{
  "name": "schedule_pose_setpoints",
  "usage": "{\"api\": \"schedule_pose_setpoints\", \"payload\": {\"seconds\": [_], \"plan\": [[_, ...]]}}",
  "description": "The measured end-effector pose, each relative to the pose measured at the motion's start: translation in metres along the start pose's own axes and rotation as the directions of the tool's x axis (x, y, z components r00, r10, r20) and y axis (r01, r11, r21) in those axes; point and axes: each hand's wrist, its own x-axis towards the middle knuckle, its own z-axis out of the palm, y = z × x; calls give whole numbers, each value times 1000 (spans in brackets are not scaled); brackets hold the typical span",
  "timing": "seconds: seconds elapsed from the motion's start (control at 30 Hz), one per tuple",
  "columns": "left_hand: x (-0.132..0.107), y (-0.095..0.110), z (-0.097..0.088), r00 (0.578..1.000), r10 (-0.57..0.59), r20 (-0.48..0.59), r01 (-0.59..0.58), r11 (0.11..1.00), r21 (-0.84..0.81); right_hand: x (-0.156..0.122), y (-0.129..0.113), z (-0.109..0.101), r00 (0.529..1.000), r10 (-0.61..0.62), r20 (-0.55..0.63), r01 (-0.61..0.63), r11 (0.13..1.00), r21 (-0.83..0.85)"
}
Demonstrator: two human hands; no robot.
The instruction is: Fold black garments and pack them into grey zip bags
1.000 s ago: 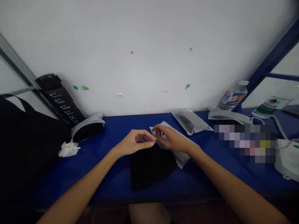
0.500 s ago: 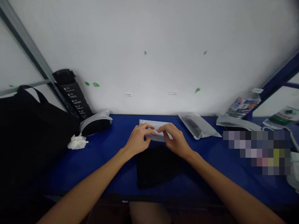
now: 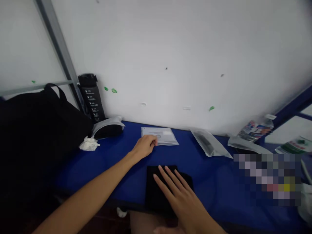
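Observation:
My left hand is over the left front part of a flat, frosted zip bag that lies near the wall. Its fingers are curled in, and whether they grip the bag's edge cannot be seen. Fingers straight and spread, my right hand lies flat on a folded black cloth at the front edge of the table. Part of the cloth is hidden beneath that hand.
On the left stand a black bag and a black bottle, with crumpled tissue and a frosted pouch close by. Rightward lie another frosted pouch, clear bottles and a blurred-out patch. A white wall closes the blue table's back.
My right hand has left the zip bag and come back to lie on the black cloth, which now sits nearer the front edge. My left hand stays by the bag, fingers more curled.

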Motion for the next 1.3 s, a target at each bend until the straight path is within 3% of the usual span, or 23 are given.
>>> {"api": "schedule_pose_setpoints", "payload": {"seconds": [0.13, 0.3, 0.37, 0.43, 0.5, 0.57, 0.67, 0.7, 0.73, 0.77, 0.87, 0.93, 1.0, 1.1, 1.3], "plan": [[0, -1, 0, 991, 130, -26, -129, 990, 51, -26, -4, 14, 1000, -16, -18, 15, 995, -97], [0, 2, 5, 969, 242, -46, -235, 964, 125, -36, 11, -1, 999, -34, 42, 28, 991, 134], [0, 4, 8, 965, 257, -55, -249, 961, 123, -34, 15, -8, 998, 58, 39, -67, 950, 304], [0, 5, 9, 964, 258, -71, -249, 962, 112, -28, 19, -12, 970, 242, 4, -217, 861, 459], [-1, 5, 11, 958, 271, -91, -262, 960, 102, -18, 23, -14, 900, 420, -118, -298, 789, 537], [-2, 6, 12, 948, 301, -108, -292, 952, 89, -2, 26, -16, 776, 523, -351, -308, 801, 512], [-2, 6, 14, 937, 332, -111, -329, 943, 47, 27, 31, -20, 502, 477, -722, -312, 878, 363], [-2, 6, 15, 937, 331, -112, -331, 943, 24, 36, 34, -21, 449, 411, -794, -306, 905, 295], [-2, 5, 16, 937, 328, -118, -330, 944, -5, 45, 38, -21, 457, 335, -824, -285, 933, 221], [-1, 5, 16, 938, 320, -130, -328, 944, -44, 51, 44, -20, 522, 256, -814, -244, 959, 144], [-1, 2, 17, 943, 290, -163, -321, 922, -215, 59, 66, -4, 836, 36, -547, -34, 999, 15], [-2, 0, 17, 946, 287, -151, -320, 901, -293, 58, 82, 13, 939, -39, -343, 65, 996, 64], [-2, -1, 17, 952, 279, -126, -305, 907, -292, 54, 95, 27, 975, -24, -223, 62, 985, 163], [-2, 0, 17, 964, 249, -93, -263, 944, -201, 49, 105, 38, 991, 56, -123, -24, 967, 254], [-2, 11, 8, 961, 278, -4, -278, 958, -69, 51, 116, 33, 989, 144, -15, -139, 974, 180]]}}
